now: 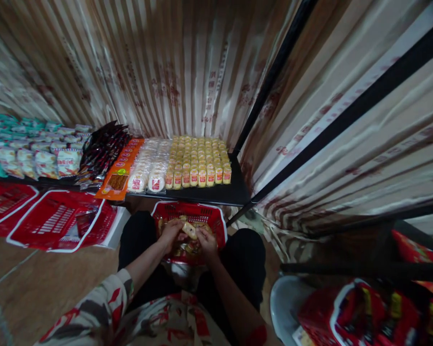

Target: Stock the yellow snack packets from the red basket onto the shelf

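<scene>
A small yellow wrapped snack (189, 230) is between my two hands, over a red shopping basket (220, 218) set between my knees. My left hand (171, 233) has its fingers closed at the snack's left end. At the other end, my right hand (207, 242) pinches it between thumb and fingers. Below them, more small wrapped snacks (182, 250) lie in the basket, partly covered by my hands. The print on the held wrapper is too small to read.
Ahead, a black shelf (216, 194) bears rows of yellow snack packs (202, 163), round white packs (142, 168), an orange bag (117, 175) and dark packets (103, 149). Red baskets (54, 221) stand at left. A grey tub (288, 302) and black rack bars (292, 170) are at right.
</scene>
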### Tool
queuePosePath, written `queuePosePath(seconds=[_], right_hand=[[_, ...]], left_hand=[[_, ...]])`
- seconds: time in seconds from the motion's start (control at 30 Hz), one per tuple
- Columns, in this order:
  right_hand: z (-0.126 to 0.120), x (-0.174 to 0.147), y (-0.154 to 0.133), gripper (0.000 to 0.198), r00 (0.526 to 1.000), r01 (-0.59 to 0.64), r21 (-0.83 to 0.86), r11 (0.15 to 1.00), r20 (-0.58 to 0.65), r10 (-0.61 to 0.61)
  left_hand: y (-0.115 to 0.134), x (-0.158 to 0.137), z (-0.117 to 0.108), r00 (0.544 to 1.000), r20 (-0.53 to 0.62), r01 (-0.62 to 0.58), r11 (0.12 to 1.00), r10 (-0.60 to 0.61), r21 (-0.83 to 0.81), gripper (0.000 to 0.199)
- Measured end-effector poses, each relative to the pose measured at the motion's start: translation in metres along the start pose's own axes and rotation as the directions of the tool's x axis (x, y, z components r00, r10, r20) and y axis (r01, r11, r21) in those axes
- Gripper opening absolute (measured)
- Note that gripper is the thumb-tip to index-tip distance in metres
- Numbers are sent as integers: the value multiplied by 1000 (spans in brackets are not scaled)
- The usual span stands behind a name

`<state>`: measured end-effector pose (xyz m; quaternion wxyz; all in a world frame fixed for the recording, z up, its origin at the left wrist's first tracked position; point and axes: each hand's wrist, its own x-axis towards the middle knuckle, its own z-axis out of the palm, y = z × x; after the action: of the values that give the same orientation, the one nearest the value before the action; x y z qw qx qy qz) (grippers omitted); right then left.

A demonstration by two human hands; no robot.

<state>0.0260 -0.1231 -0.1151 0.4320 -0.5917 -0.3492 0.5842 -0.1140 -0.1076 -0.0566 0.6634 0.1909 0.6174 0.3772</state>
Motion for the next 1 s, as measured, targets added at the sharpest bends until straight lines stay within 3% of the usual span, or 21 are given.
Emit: queuePosePath(seconds=[0.2, 0.33, 0.5, 0.67, 0.8, 0.9, 1.0], right_hand=[[-3, -2, -21, 49, 997, 81, 77, 994, -10, -80], [-17, 1, -36, 43, 989, 147, 142, 979, -8, -148], [-40, 9, -55, 35, 956, 292, 72, 954, -44, -289], [-49, 11, -73, 23, 867, 486, -125, 865, -56, -495], [-52, 9, -80, 19, 820, 543, -251, 801, -47, -571], [-54, 12, -82, 16, 822, 547, -256, 797, -17, -570], [-56, 19, -84, 19, 850, 520, -216, 827, 36, -525]], left_hand=[[19, -1, 8, 987, 113, -113, 993, 115, -17, 15], [34, -2, 22, 967, 209, -125, 986, 146, -111, 20], [47, -8, 43, 922, 321, -147, 962, 217, -230, 22], [53, -10, 61, 923, 266, -217, 946, 280, -241, 26], [58, -7, 72, 930, 200, -272, 944, 308, -189, 52], [63, -6, 76, 940, 164, -273, 947, 300, -167, 63], [67, -4, 78, 939, 139, -294, 944, 314, -147, 59]])
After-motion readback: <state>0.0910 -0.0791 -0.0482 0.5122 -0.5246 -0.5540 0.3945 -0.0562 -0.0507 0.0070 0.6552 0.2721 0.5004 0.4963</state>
